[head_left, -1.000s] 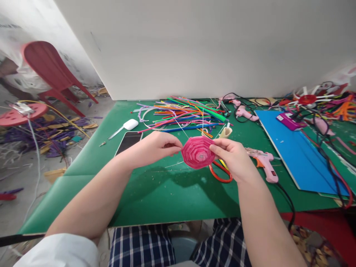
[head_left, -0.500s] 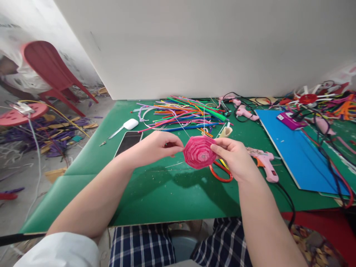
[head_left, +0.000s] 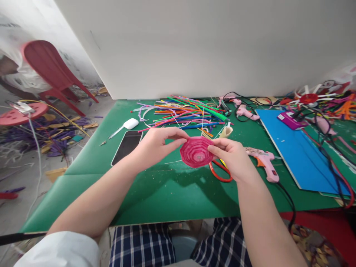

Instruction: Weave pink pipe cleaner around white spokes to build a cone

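working pink disc (head_left: 196, 152) at edge, seemingly; left hand (head_left: 155, 145), right hand (head_left: 233, 156) both pinching it; next likely wants steady tension.

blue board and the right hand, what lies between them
In the head view, a pink glue gun lies between the right hand and the blue board.

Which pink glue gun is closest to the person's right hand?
The pink glue gun with the orange trigger, lying between the right hand and the blue board. The other pink guns lie farther off, toward the back.
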`<state>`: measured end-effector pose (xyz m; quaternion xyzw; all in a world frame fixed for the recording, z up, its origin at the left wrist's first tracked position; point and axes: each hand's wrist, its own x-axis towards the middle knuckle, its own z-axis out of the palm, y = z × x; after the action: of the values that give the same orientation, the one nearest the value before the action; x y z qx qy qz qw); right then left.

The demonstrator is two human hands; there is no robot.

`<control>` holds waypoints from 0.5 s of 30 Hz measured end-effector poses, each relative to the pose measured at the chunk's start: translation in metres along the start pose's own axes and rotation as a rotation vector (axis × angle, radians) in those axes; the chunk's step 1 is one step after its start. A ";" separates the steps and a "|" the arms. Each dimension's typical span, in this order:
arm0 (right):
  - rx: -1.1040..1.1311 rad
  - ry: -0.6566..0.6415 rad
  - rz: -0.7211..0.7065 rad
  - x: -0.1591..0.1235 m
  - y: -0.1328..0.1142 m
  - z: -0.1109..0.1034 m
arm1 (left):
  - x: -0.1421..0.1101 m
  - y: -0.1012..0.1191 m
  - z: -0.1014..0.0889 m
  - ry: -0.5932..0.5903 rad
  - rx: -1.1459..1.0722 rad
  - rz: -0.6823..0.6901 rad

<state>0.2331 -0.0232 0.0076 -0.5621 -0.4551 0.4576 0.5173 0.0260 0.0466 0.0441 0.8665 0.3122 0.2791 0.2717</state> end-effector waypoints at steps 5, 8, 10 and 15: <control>-0.009 0.001 -0.017 0.000 0.001 0.001 | 0.001 0.000 0.000 -0.049 0.001 0.013; -0.001 0.001 -0.018 0.001 0.000 0.001 | 0.001 -0.001 -0.001 -0.050 -0.016 -0.001; 0.010 0.004 -0.015 0.001 0.000 0.000 | 0.001 -0.001 0.000 -0.022 -0.021 -0.030; 0.016 0.007 -0.026 0.000 0.000 0.000 | 0.002 0.000 0.001 -0.051 -0.067 -0.021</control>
<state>0.2328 -0.0231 0.0076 -0.5535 -0.4568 0.4523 0.5296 0.0277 0.0476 0.0434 0.8603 0.3049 0.2644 0.3115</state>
